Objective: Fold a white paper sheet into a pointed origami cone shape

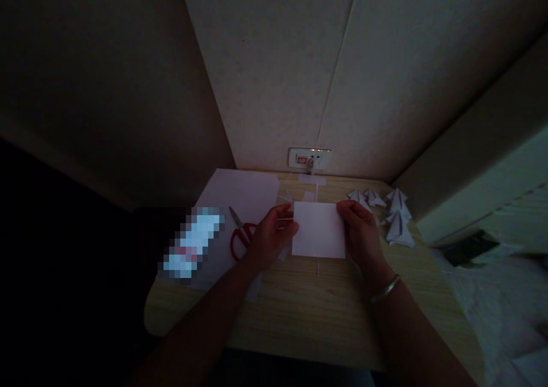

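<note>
A square white paper (319, 230) is held up flat above the wooden table (299, 313). Its left edge is at the fingers of my left hand (274, 234), which pinch it. My right hand (360, 233) grips the upper right edge, with a bracelet on that wrist. Red-handled scissors (240, 241) lie partly behind my left hand, on larger white sheets (240, 190). Several folded white paper pieces (398, 218) stand or lie to the right of my right hand.
A lit, blurred-out screen (194, 241) is on the left of the sheets. A wall socket (309, 158) with a plug is behind the table; a cable runs down under tape. Paper scraps lie near my left hand.
</note>
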`<state>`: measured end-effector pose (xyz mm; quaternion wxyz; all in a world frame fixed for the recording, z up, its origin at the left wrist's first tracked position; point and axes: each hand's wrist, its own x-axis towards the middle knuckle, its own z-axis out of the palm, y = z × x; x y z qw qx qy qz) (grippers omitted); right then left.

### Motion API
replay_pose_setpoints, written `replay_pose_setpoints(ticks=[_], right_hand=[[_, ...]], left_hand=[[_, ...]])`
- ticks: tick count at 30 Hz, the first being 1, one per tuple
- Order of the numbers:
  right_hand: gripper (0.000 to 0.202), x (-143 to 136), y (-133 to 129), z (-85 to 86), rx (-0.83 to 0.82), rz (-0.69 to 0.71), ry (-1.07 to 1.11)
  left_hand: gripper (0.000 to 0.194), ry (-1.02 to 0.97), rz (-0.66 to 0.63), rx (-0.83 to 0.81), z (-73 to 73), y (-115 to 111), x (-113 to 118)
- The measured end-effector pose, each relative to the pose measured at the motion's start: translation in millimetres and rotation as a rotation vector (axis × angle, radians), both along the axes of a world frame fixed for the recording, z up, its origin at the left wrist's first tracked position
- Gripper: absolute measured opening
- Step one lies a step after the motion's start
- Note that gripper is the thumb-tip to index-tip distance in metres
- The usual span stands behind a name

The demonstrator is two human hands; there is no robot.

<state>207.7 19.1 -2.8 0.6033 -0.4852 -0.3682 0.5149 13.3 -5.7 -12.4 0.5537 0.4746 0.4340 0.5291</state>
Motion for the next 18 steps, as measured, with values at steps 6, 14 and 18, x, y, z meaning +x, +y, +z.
replay_pose_setpoints(ticks=[6,14,18], right_hand=[[0.021,-2.6,-1.2,5.5,-0.028,-0.021,0.058],[0.018,-2.5,-0.8,3.5,-0.023,-0.027,-0.010],[0.018,-2.3,0.2,4.2,-0.016,-0.065,0.015]], left_hand=[[0.052,-0.002,-0.225,-0.156,3.7,-6.1,3.8],[0.040,0.060,-0.262,-0.168,9.8,-8.7,6.8],[0.038,0.060,-0.216,-0.156,9.5,-6.5,5.1]])
